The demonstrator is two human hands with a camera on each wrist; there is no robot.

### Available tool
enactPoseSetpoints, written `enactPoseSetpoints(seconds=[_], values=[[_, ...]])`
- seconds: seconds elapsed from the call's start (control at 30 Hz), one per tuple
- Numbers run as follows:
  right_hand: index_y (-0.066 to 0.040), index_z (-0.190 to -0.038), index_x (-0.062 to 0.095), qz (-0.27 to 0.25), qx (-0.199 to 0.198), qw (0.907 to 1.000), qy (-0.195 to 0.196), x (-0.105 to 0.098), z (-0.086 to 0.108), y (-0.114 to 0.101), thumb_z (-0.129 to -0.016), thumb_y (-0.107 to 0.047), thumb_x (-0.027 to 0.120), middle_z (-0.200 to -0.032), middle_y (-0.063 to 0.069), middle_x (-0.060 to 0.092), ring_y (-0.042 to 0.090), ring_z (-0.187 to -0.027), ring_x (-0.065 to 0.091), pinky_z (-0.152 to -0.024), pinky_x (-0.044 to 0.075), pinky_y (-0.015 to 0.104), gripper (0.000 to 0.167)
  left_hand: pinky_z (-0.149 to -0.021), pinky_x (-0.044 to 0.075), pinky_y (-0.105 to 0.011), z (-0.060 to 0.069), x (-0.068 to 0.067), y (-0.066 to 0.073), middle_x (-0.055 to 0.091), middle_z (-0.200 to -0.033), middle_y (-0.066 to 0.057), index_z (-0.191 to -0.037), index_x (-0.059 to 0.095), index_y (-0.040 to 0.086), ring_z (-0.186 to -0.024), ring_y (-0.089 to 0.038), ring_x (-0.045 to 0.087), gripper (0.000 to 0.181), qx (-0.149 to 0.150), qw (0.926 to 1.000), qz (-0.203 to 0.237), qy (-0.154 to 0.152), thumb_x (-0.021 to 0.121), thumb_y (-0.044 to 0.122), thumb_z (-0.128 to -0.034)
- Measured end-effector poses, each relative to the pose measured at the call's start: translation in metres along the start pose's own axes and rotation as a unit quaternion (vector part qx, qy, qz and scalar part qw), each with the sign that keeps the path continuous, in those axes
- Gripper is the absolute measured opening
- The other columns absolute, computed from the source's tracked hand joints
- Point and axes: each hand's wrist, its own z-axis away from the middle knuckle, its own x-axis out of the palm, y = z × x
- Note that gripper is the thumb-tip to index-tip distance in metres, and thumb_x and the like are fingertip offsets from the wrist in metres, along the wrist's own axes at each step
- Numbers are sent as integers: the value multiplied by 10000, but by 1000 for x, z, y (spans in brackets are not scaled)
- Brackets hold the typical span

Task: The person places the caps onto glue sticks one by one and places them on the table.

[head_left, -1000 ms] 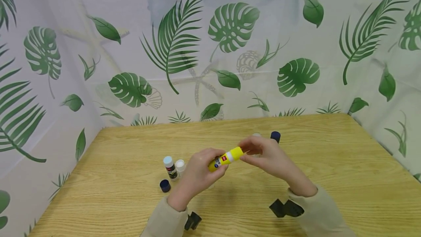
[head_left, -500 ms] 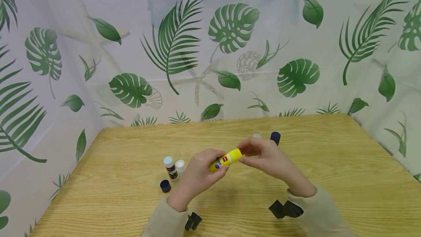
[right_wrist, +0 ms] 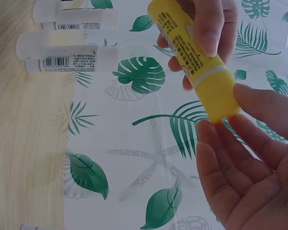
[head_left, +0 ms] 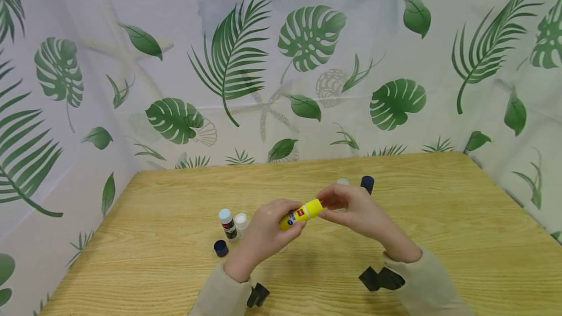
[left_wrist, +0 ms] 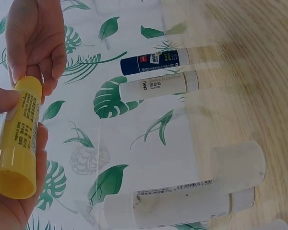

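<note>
One yellow glue stick point(head_left: 301, 212) tilts over the table point(head_left: 448, 218), its white band point(right_wrist: 210, 76) narrower than a second ago; left grip point(head_left: 271, 226) clasps its body; right grip point(head_left: 355, 208) touches the yellow cap point(head_left: 313, 207), though whether it pinches I cannot tell; two sticks point(head_left: 228, 224) stand at left, two farther sticks point(head_left: 367, 185) at right, plus one dark cap point(head_left: 221, 248).

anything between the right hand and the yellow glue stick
Nothing visible: the right hand has its fingers at one end of the yellow glue stick, which the left hand grips. The navy glue stick stands farther back, out of the way.
</note>
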Motion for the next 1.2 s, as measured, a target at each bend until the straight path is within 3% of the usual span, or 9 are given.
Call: enactPoseSetpoints(seconds=[0.6,1.2], values=[[-5,-1029,604,-55,-42,9999,-134,-4,1,1,-804,-106,649,-952,71,601,153,-826,591,-719,486,257,251,-598,449,-150,-1,0,-2,603,-924,-38,-985,620,32,-746,-91,531,234,114,9995,271,90,677,74,-763],[5,-1021,602,-184,-25,9997,-135,-5,2,0,-797,-93,654,-945,79,594,151,-815,594,-710,488,255,251,-611,451,-170,-1,-2,-1,577,-907,-14,-943,597,54,-741,-63,496,224,2,9990,432,147,700,84,-747]])
